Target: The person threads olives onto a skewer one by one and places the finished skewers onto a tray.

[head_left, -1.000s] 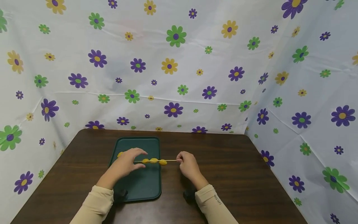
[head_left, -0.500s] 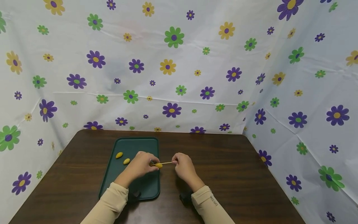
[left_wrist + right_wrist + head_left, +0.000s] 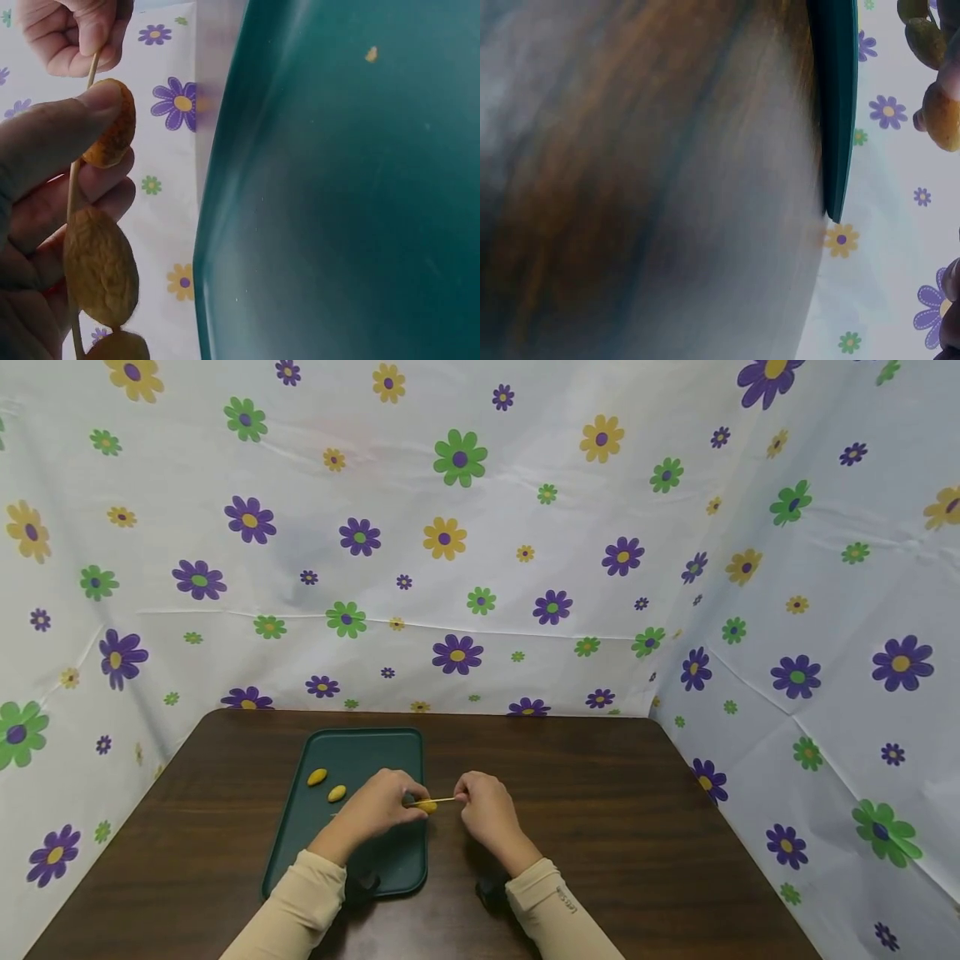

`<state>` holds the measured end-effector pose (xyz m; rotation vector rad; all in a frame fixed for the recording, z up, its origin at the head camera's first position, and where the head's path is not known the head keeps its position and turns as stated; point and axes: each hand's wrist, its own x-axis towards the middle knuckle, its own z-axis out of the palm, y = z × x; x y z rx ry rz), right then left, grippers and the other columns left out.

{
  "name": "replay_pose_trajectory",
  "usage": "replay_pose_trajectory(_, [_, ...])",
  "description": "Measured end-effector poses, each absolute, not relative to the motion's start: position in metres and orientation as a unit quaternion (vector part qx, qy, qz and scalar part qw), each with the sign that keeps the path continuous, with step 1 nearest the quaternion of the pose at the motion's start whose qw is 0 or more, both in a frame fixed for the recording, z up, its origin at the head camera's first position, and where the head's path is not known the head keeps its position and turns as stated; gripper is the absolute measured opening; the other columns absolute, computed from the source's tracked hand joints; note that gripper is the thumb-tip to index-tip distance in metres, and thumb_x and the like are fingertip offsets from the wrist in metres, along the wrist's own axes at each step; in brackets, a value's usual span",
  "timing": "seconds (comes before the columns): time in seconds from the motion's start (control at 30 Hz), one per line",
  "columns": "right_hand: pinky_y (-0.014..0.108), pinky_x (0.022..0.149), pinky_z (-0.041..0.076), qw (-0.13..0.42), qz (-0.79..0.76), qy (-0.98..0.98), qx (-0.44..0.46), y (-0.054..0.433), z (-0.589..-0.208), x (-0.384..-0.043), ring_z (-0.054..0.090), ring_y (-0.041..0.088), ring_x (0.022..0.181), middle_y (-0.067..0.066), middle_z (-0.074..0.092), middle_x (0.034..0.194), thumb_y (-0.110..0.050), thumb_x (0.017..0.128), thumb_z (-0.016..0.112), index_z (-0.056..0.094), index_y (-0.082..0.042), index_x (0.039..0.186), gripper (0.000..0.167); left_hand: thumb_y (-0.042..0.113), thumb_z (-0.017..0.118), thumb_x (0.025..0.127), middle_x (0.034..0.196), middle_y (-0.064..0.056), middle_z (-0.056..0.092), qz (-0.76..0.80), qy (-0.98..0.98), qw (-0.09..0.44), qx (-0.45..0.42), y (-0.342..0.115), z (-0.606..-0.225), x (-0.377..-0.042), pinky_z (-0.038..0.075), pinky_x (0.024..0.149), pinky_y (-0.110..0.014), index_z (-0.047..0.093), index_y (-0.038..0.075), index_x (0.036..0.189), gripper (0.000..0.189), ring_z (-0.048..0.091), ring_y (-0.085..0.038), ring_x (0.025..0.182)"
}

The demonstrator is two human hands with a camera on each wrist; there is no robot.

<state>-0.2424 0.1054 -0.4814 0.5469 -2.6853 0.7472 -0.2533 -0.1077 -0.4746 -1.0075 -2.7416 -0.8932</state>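
My left hand (image 3: 377, 810) pinches a small yellow oval fruit (image 3: 114, 127) between thumb and fingers, over the tray's right edge. A thin wooden skewer (image 3: 73, 195) runs along that fruit. Two more such fruits, one wrinkled (image 3: 103, 266) and one cut off by the frame (image 3: 120, 348), hang in line below it in the left wrist view. My right hand (image 3: 487, 814) grips the skewer's right end with its fingertips, off the tray's right side. In the head view the left hand hides most of the row; one fruit (image 3: 427, 807) shows beyond its fingertips.
A dark green tray (image 3: 401, 870) lies on the brown wooden table (image 3: 600, 827). Two loose yellow fruits (image 3: 326, 786) lie on the tray's left half. Behind and beside the table hangs a flower-patterned white cloth (image 3: 570, 527).
My left hand has moved right along the row and closed from a spread pose onto the end fruit, uncovering the loose fruits on the tray. My right hand, still gripping the skewer, has shifted slightly left.
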Motion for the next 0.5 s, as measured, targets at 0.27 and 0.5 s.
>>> replay_pose_trajectory(0.27, [0.031, 0.064, 0.051, 0.138, 0.254, -0.939, 0.188, 0.101, -0.48, -0.242, 0.059, 0.015, 0.069, -0.002, 0.063, 0.077, 0.007, 0.081, 0.075, 0.067, -0.01, 0.077, 0.019, 0.015, 0.086, 0.083, 0.087, 0.006, 0.073, -0.282, -0.899, 0.05, -0.331, -0.104, -0.475, -0.255, 0.055, 0.071, -0.028, 0.08, 0.012, 0.093, 0.012, 0.066, -0.013, 0.081])
replay_pose_trajectory(0.5, [0.031, 0.064, 0.051, 0.15, 0.277, -0.931, 0.182, 0.102, -0.481, -0.244, 0.059, 0.014, 0.07, -0.003, 0.063, 0.078, 0.006, 0.084, 0.074, 0.063, -0.014, 0.076, 0.025, 0.025, 0.087, 0.082, 0.097, 0.006, 0.074, -0.251, -0.916, 0.068, -0.306, -0.114, -0.473, -0.253, 0.054, 0.086, -0.043, 0.079, 0.016, 0.104, 0.025, 0.066, -0.016, 0.093])
